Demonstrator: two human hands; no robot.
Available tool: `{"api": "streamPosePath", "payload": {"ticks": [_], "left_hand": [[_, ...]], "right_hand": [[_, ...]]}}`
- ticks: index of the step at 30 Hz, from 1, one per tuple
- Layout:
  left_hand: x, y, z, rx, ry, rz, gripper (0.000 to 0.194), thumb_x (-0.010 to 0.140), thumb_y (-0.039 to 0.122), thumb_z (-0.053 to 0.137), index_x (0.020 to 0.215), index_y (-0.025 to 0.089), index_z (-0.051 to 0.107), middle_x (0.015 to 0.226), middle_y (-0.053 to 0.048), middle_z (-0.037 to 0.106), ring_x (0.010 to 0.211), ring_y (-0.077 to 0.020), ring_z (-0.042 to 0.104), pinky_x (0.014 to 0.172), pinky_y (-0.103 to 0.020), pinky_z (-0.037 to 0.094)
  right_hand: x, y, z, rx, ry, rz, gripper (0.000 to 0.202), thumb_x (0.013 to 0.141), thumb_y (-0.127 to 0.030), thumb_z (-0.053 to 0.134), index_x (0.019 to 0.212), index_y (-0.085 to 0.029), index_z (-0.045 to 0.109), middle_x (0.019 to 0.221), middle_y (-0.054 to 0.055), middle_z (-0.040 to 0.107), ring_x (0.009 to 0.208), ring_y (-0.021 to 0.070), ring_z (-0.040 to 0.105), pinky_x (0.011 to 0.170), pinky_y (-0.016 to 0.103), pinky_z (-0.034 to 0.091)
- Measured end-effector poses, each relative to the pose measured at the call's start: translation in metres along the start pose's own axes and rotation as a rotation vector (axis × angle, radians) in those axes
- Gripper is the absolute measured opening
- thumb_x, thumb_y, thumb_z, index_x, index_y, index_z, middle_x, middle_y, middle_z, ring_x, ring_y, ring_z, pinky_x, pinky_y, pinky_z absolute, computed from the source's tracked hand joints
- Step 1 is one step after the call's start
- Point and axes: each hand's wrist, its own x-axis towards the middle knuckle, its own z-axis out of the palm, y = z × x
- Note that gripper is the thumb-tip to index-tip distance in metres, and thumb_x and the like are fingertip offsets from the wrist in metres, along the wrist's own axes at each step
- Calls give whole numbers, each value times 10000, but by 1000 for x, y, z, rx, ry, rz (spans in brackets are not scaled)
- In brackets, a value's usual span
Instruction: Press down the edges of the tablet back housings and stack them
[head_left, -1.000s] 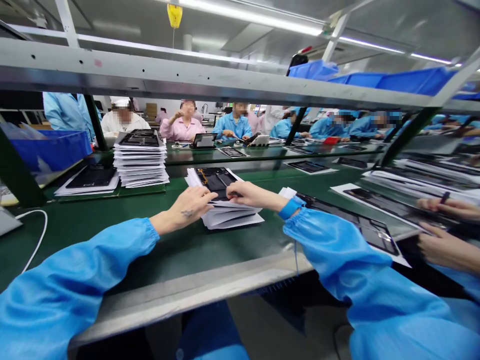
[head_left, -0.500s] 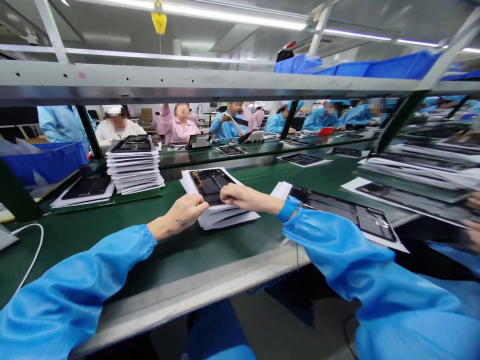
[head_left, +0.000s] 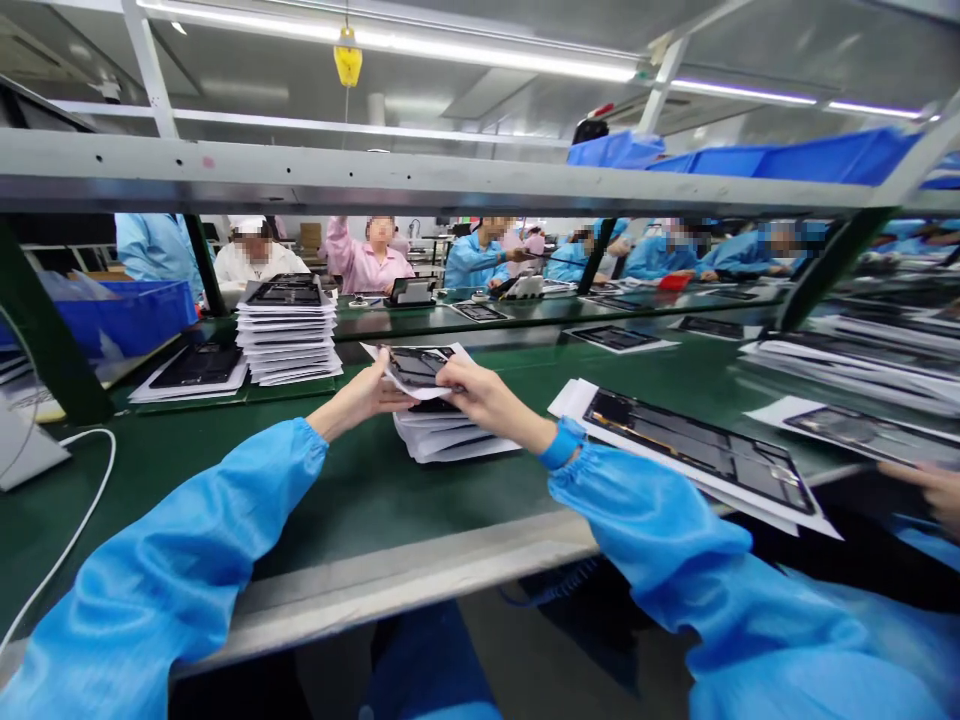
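A black tablet housing (head_left: pixel 414 367) on a white paper sheet is lifted and tilted just above a stack of papers and housings (head_left: pixel 450 437). My left hand (head_left: pixel 365 397) grips its left side, thumb on top and fingers beneath. My right hand (head_left: pixel 480 393) pinches the right edge of the same housing and paper. Beside my right forearm, more housings on white sheets (head_left: pixel 697 450) lie at the bench edge. A blue band circles my right wrist.
A tall stack of housings and papers (head_left: pixel 291 335) stands at the left, beside a single housing (head_left: pixel 196 366). A blue bin (head_left: pixel 124 318) and a white cable (head_left: pixel 97 500) are farther left. A metal shelf (head_left: pixel 420 185) spans overhead. A co-worker's hand (head_left: pixel 930 487) shows at right.
The top housing and its paper have come up off the stack, tilted. My left hand has changed from closed fingers at the stack's edge to holding the housing's left side.
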Motion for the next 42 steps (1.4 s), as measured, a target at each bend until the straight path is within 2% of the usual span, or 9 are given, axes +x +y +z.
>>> {"api": "streamPosePath", "payload": {"ticks": [4,8,14,16,19,23,26,31,42], "left_hand": [[-36,16,-14,-178,129,-110,536,851,599,625,1027,98,698,864,-106,749,802,-238,711,736,-336,570],[-130,18,-53,-238,199,-227,464,718,565,756,964,173,724,783,-61,742,735,-260,700,660,-360,575],[-225,-12,-73,-313,257,-590,610,699,590,800,1092,139,681,916,-90,765,766,-269,733,756,-379,602],[-235,-23,-78,-187,221,-529,675,771,635,724,1218,135,641,917,-89,761,777,-267,729,774,-371,593],[-250,-29,-100,393,162,-379,682,905,576,609,1434,158,509,739,-33,712,697,-247,702,727,-328,553],[-277,-24,-122,978,93,-165,352,1030,326,455,1330,197,584,965,-79,721,856,-231,703,796,-321,515],[-296,-21,-114,861,30,38,268,1065,276,396,1121,180,640,1022,-73,679,898,-180,669,800,-275,505],[-314,-24,-93,652,33,124,174,1047,174,447,1072,157,618,1056,-75,644,948,-154,627,824,-254,502],[-303,-11,-88,537,-70,-68,170,1041,258,489,938,184,601,943,-23,615,859,-157,558,771,-286,432]], "right_hand": [[-24,-51,20,28,68,-13,189,1000,-315,481,932,-221,630,880,62,594,830,213,527,794,357,442],[-70,-110,25,126,187,37,463,1074,-473,289,1170,-200,650,939,96,650,892,222,584,802,371,480],[-74,-171,60,551,310,24,580,1051,-557,331,896,-185,748,690,48,616,654,172,528,605,336,437],[-67,-185,79,694,336,20,421,1045,-463,453,924,-181,741,716,47,655,654,166,564,599,325,452],[-67,-202,99,746,293,68,149,979,-254,622,1067,-204,732,849,50,720,782,191,647,709,350,516],[-78,-211,119,638,151,141,298,910,-50,644,1146,-220,709,983,54,734,951,214,666,836,375,536],[-81,-216,133,538,73,87,305,898,-14,633,1139,-191,694,970,63,732,950,213,664,830,366,555],[-76,-223,142,410,100,-31,297,887,14,600,1108,-171,672,878,64,725,879,221,683,770,381,585],[-82,-211,145,491,110,139,281,925,-13,556,1123,-168,682,997,88,686,1017,233,634,865,393,534]]}}
